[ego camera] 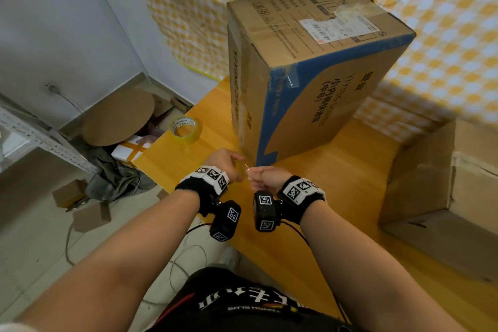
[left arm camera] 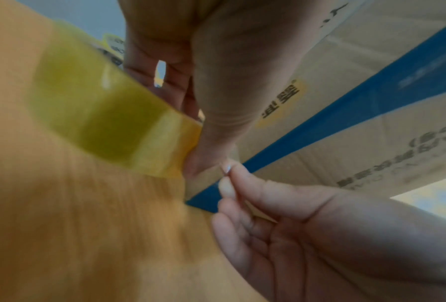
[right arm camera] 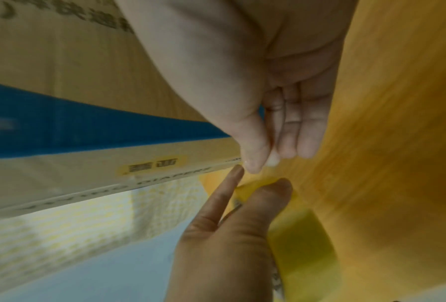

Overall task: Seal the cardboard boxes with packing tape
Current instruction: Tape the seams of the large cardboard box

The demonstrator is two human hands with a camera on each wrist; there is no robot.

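While both hands pinch a packing tape strip (left arm camera: 118, 114) at the tall cardboard box's (ego camera: 310, 67) near bottom corner, left hand (ego camera: 226, 162) and right hand (ego camera: 265, 176) look midway through sealing; another box (ego camera: 442, 197) waits open.

Both forearms reach forward, wrists close together. The left hand (ego camera: 225, 160) and right hand (ego camera: 265, 178) pinch, fingertips nearly touching.

I count one tall printed brown cardboard box (ego camera: 310, 67), two yellowish packing tape rolls (ego camera: 185, 130) (left arm camera: 100, 108), two hands (ego camera: 229, 163) (ego camera: 265, 178).
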